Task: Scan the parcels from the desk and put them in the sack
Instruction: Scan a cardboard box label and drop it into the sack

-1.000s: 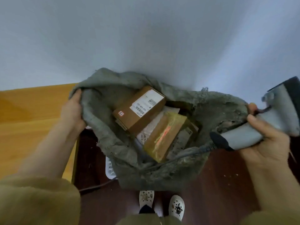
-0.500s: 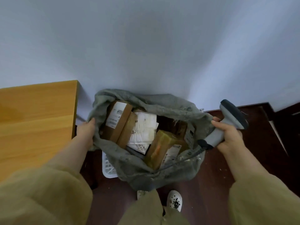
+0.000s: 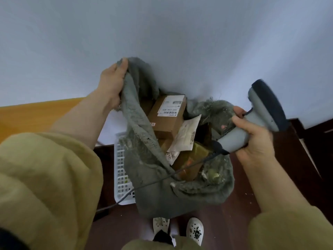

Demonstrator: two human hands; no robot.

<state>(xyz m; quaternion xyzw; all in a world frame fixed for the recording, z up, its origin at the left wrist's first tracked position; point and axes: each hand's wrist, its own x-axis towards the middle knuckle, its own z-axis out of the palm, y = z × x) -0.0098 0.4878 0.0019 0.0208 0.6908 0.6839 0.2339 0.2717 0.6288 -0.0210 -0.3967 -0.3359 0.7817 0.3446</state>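
A grey woven sack (image 3: pixel 158 192) hangs open in front of me. My left hand (image 3: pixel 112 83) grips its left rim and holds it high. My right hand (image 3: pixel 252 138) grips a grey barcode scanner (image 3: pixel 259 114) and pinches the sack's right rim with it. Inside the sack lie a brown cardboard box (image 3: pixel 167 118) with a white label, a white paper parcel (image 3: pixel 185 138) and a yellowish taped box (image 3: pixel 189 159). The scanner's dark cable (image 3: pixel 153 183) runs across the sack's front to the lower left.
The wooden desk (image 3: pixel 36 116) edge shows at the left. A white perforated plastic basket (image 3: pixel 122 174) stands on the dark red floor behind the sack. A blue-grey wall fills the top. My feet in white shoes (image 3: pixel 195 230) stand just below the sack.
My left hand has lifted the sack's left rim well up and to the right. The sack's mouth has narrowed and the parcels inside have shifted; my right hand with the scanner sits closer.
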